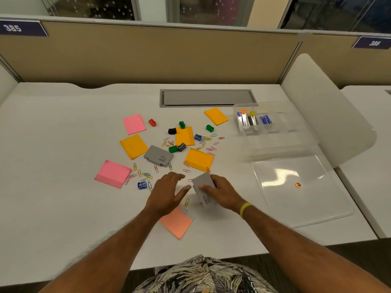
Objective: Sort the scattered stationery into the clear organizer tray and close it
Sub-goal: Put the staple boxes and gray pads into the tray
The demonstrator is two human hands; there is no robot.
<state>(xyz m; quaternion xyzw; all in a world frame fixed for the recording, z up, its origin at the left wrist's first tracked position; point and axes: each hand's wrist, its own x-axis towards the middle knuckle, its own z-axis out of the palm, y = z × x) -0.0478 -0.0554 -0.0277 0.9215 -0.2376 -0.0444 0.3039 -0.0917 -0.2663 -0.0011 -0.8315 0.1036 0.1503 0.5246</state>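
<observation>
Grey flat rectangular box [204, 187] is in the right hand [225, 193], fingers & thumb curled round its edges, low over the white desk [63, 197] right in front of the person. Left hand [167, 192] is just beside it, fingers straight, holding nothing.

To do it well: keep a firm edge grip, carry it right over the open lid [296, 199] to the clear plastic organizer tray [275, 141], and turn the box to fit a free compartment w/ enough room.

Long axis runs approx near-far, far end leaning left, printed label toward the near end.

Both forearms reach forward, left hand [167, 192] flat palm-down with fingers straight, right hand [224, 193] curled round a box [208, 199].
</observation>
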